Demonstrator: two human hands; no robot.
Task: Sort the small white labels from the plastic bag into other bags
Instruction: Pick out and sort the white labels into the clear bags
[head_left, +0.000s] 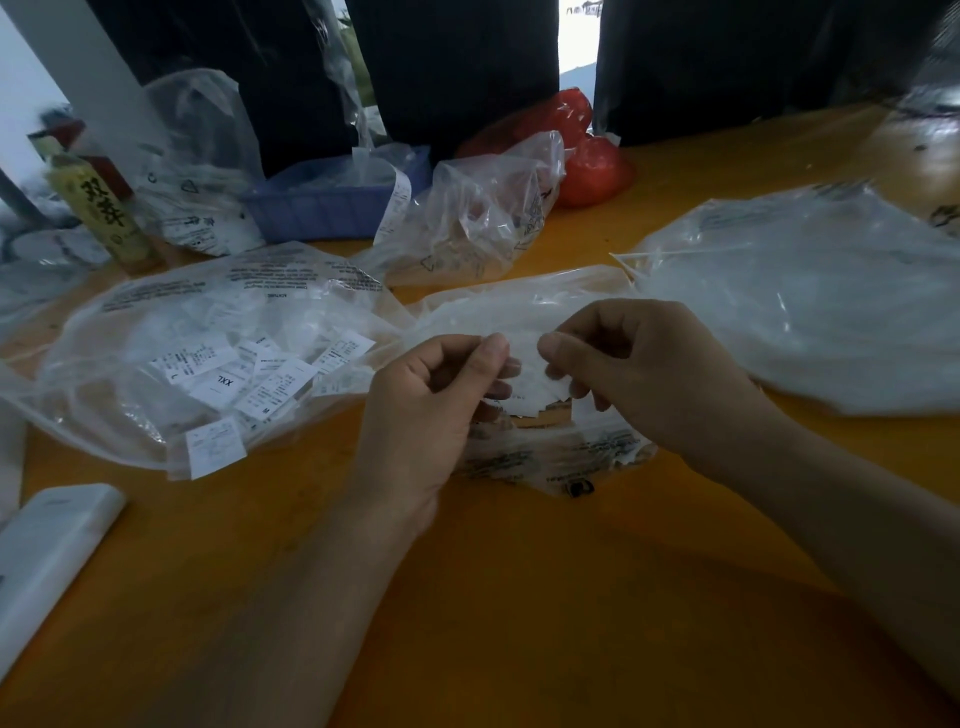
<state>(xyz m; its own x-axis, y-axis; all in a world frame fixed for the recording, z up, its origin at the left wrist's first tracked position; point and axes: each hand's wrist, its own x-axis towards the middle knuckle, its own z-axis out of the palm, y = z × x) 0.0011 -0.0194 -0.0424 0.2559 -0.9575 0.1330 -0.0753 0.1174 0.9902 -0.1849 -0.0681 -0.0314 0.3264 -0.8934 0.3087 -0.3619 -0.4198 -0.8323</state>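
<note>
Both hands, left hand (431, 395) & right hand (623, 364), pinch small white paper labels (524, 387) over near clear plastic bag (545, 457); thin slips stick together, so risk of mis-sort or drop

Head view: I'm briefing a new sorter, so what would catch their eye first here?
Both hands at the centre, the left hand and right hand, pinching a small white label over a clear bag. To the left lies a bag of labels, one reading XXL. At the back, a red bag stands out on the orange table.
</note>
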